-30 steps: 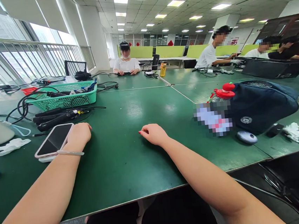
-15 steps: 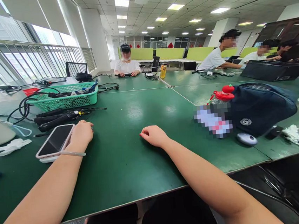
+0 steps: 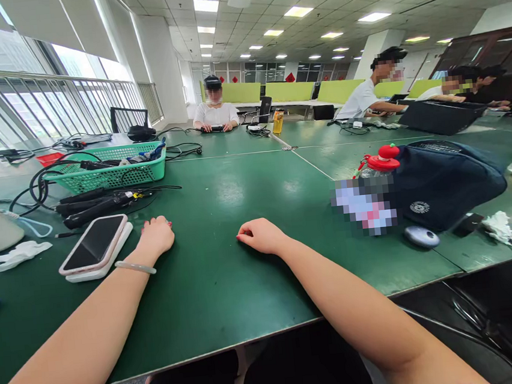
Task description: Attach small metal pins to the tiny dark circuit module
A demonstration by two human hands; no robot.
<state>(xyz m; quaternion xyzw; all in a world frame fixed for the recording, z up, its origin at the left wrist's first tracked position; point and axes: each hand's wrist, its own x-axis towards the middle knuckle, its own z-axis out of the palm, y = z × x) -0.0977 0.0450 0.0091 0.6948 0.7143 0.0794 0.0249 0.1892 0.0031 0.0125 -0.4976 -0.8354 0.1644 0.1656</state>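
My left hand rests on the green table, fingers curled under, with nothing seen in it. A smartphone lies on a white flat device just left of that hand, a small gap between them. My right hand lies on the table to the right, loosely curled into a fist with red nails showing and nothing in it. A thin bangle sits on my left wrist.
A green basket of cables and black tools stand behind the phone. At the right are a dark blue bag, a red-capped bottle and a grey mouse. White cloths lie at left. Several people sit at the far side.
My left hand has slid right, off the phone's edge, and now lies apart from it. My right hand has barely moved.
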